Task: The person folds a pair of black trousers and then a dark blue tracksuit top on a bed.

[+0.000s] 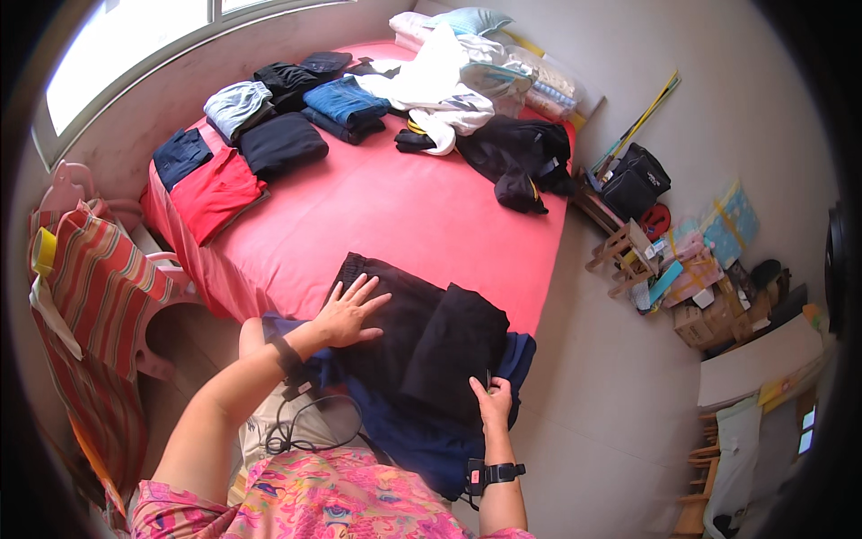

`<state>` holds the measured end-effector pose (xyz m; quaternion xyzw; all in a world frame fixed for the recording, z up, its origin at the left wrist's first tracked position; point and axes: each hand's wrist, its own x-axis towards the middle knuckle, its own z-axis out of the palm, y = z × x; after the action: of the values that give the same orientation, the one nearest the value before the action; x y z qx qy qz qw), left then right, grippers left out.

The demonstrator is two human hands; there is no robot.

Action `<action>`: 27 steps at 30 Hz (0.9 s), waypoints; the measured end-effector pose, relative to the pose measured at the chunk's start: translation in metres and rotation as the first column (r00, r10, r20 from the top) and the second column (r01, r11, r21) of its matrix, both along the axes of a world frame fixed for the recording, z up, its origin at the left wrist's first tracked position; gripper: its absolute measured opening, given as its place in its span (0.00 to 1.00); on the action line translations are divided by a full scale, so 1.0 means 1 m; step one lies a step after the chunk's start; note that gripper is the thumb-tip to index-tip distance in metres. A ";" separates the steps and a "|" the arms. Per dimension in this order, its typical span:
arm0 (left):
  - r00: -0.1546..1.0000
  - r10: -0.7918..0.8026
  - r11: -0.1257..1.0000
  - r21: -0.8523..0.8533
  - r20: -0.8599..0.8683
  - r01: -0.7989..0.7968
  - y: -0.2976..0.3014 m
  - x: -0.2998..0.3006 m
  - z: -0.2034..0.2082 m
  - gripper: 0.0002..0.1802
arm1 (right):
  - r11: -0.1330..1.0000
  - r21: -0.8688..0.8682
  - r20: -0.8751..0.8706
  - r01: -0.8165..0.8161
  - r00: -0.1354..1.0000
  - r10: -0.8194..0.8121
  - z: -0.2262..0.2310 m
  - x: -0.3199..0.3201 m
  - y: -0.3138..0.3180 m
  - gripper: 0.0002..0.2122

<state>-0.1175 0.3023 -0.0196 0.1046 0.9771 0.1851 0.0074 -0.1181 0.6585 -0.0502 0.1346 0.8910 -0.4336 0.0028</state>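
Black trousers (453,337) lie partly folded over the near edge of the bed and my lap, one part doubled over on the right. Flat on their left side, near the ribbed waistband, rests my left hand (353,314) with its fingers spread. My right hand (492,397) pinches the near right edge of the folded part between thumb and fingers. Beneath the trousers spreads a dark blue cloth (431,458), whose full shape is hidden. Each wrist wears a black band, and a thin black cable (314,436) loops across my lap.
On the pink-sheeted bed (359,207) are folded jeans (348,101), red clothing (215,190), dark folded clothes, a white garment (431,76) and a black jacket (516,153). A chair with striped cloth (112,287) stands left. A wooden stool (626,256) and boxes line the right wall.
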 end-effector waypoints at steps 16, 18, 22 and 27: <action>0.774 0.381 0.602 0.500 0.506 -0.623 -0.049 -0.001 -0.005 0.46 | 0.952 -0.019 -0.231 -0.305 0.928 0.292 0.118 -0.017 -0.095 0.23; 0.770 0.282 0.534 0.573 0.573 -0.622 -0.055 0.001 -0.001 0.43 | 0.913 0.212 -0.213 -0.349 0.895 0.391 0.140 -0.015 -0.134 0.22; 0.758 0.105 0.373 0.681 0.644 -0.630 -0.072 0.005 -0.050 0.36 | 0.778 0.355 -0.073 -0.518 0.815 0.575 0.144 -0.006 -0.226 0.20; 0.829 0.020 0.129 0.821 0.559 -0.556 -0.077 0.004 -0.089 0.27 | 0.636 0.235 -0.092 -0.735 0.635 0.767 0.047 -0.009 -0.285 0.19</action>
<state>-0.1137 0.2252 -0.1087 -0.1549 0.6069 0.7716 0.1107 -0.1271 0.3737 -0.0031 -0.2902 0.8964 -0.3228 0.0898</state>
